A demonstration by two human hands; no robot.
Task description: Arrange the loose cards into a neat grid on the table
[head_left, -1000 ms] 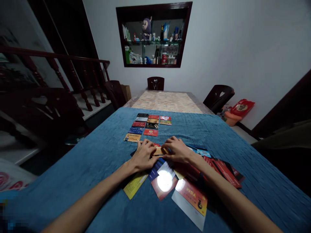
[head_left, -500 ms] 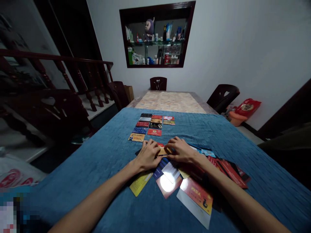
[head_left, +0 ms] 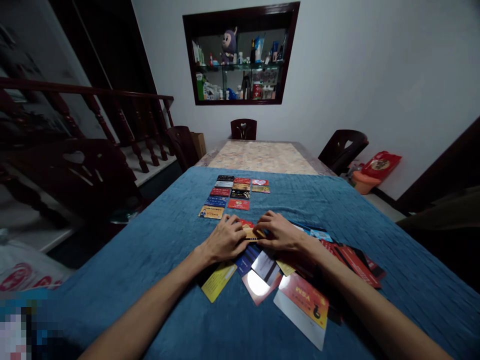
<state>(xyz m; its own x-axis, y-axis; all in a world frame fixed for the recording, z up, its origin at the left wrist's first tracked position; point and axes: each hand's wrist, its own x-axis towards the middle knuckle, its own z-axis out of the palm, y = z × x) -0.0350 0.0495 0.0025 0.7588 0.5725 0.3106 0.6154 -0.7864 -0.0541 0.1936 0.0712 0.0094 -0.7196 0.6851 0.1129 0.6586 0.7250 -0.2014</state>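
Over a loose pile of plastic cards, my left hand [head_left: 226, 238] and my right hand [head_left: 280, 231] face each other, fingers curled. Between them is an orange-yellow card [head_left: 251, 233], pinched at its left side by my left hand and at its right side by my right. A red card shows just behind it. Close to my wrists lie a yellow card [head_left: 219, 281], a silvery card [head_left: 265, 266] and a red-orange card [head_left: 304, 296] overlapping a white one. My fingers hide part of the pile.
Ahead, several cards lie in neat columns, among them an orange card [head_left: 211, 212] and a black card [head_left: 240, 194]. Red cards [head_left: 356, 265] fan out beside my right forearm. A blue cloth [head_left: 168, 250] covers the near table. Chairs [head_left: 343, 150] stand around it.
The hands stay in nearly the same place around the orange-yellow card. It appears slightly tilted up now, with more of the red card visible behind it. The view has shifted a little.
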